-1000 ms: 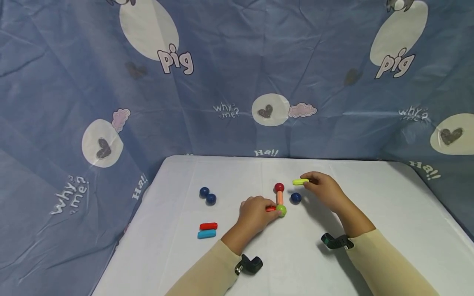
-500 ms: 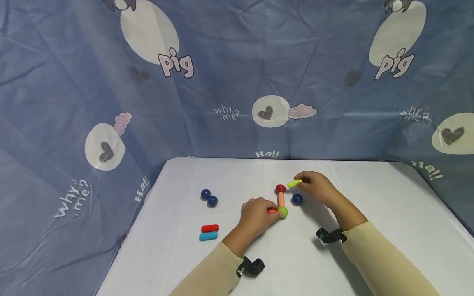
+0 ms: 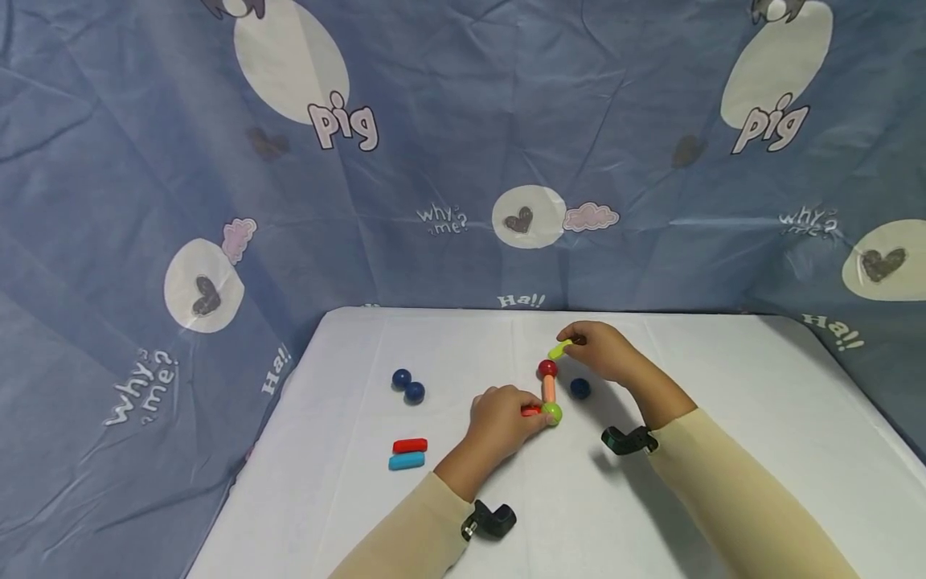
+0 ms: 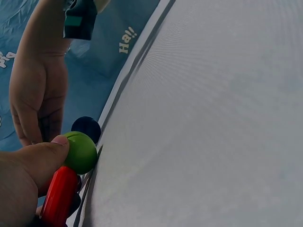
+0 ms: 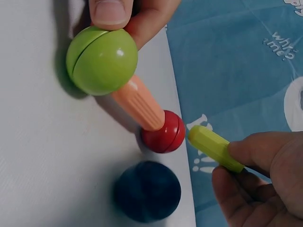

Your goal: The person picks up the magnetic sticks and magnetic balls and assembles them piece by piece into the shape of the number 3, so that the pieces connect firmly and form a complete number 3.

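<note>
My left hand (image 3: 502,420) holds the green ball (image 5: 102,61) with its thumb on it, at the near end of a joined piece. From that ball an orange rod (image 5: 139,103) runs to a red ball (image 5: 164,132), and a red rod (image 4: 59,196) sticks out under the left fingers. Between thumb and fingertips, my right hand (image 3: 604,354) pinches a yellow rod (image 5: 215,148). In the right wrist view the rod's free end points at the red ball, with a small gap apparent. A dark blue ball (image 3: 580,388) sits beside the piece, below the right hand.
Two dark blue balls (image 3: 408,387) lie together on the left of the white table (image 3: 347,523). Nearer the front, a loose red rod (image 3: 410,445) and a blue rod (image 3: 407,461) lie side by side. A blue printed cloth (image 3: 434,145) hangs behind the table.
My right hand has moved left with the yellow rod, from above the nearby blue ball to just beyond the red ball. The rod has tilted. My left hand keeps its hold.
</note>
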Demonstrator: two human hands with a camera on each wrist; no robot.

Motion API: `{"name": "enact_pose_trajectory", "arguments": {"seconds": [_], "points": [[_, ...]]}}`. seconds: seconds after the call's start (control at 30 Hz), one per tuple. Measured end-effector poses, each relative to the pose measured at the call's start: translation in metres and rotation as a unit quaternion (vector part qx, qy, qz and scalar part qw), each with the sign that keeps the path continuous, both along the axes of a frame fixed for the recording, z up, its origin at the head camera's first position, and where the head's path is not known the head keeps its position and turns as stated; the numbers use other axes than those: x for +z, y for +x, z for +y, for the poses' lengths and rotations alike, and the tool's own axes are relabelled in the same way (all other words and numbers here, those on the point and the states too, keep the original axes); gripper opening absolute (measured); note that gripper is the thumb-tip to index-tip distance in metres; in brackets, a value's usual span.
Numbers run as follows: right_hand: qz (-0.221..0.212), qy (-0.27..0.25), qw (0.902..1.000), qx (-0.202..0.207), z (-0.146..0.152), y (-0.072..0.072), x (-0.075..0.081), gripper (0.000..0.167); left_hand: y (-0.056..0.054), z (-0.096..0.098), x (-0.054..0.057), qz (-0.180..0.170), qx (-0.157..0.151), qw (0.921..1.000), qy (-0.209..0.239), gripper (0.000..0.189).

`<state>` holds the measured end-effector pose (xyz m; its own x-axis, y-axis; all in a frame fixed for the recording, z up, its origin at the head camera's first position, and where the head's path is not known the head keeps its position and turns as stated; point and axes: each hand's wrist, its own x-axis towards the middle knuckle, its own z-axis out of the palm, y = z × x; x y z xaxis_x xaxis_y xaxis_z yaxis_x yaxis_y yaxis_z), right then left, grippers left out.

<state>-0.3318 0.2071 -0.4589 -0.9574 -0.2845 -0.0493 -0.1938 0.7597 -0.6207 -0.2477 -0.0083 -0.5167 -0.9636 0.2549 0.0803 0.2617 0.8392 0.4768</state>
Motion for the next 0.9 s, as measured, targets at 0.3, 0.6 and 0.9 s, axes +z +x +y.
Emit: {"name": "enact_pose_trajectory", "arguments": {"seconds": [0.3, 0.6, 0.9], "points": [[-0.01, 0.003, 0.9999, 0.005, -0.005, -0.005, 0.003, 0.031, 0.0, 0.001, -0.002, -0.002, 0.001, 1.0, -0.004, 0.034], [-0.042, -0.077, 0.996, -0.017, -0.01, -0.009, -0.001, 0.035, -0.002, 0.001, -0.004, 0.004, -0.001, 0.9999, -0.01, 0.035], [-0.064, -0.169, 0.9819, -0.058, -0.025, -0.01, -0.012, 0.03, -0.001, 0.0, -0.002, 0.007, -0.001, 1.0, -0.007, 0.035]]}}
